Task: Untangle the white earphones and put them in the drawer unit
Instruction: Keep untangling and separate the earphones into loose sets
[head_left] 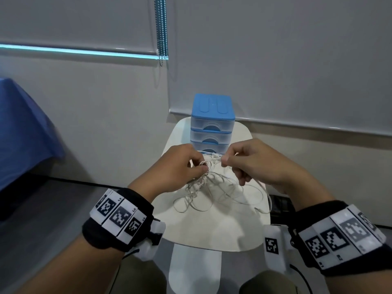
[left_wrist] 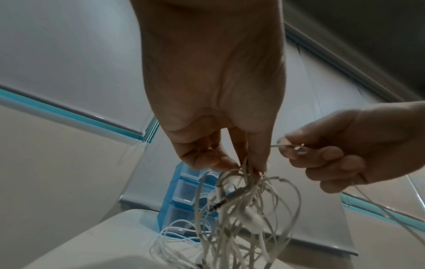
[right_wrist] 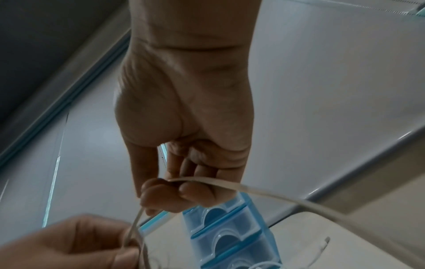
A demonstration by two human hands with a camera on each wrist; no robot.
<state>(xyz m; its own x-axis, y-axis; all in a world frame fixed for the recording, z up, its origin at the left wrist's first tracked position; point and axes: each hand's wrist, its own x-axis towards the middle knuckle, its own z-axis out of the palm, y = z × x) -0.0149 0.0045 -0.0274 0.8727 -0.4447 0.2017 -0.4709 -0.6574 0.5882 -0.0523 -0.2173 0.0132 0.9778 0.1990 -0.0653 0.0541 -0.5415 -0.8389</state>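
Observation:
A tangle of white earphones (head_left: 209, 187) hangs over the small white table (head_left: 214, 236), its lower loops resting on the tabletop. My left hand (head_left: 191, 164) pinches the top of the knot (left_wrist: 243, 183), with the jack and remote dangling below. My right hand (head_left: 231, 164) pinches one strand (right_wrist: 253, 193) and holds it taut away from the knot. Behind both hands stands the blue drawer unit (head_left: 213, 122), three clear drawers, all closed; the lowest is partly hidden by my hands.
The table is narrow; its back edge meets a grey wall with roller blinds. A bead chain (head_left: 161, 28) hangs above left. A blue-covered surface (head_left: 21, 128) lies far left. My knees (head_left: 267, 283) sit below the table's front edge.

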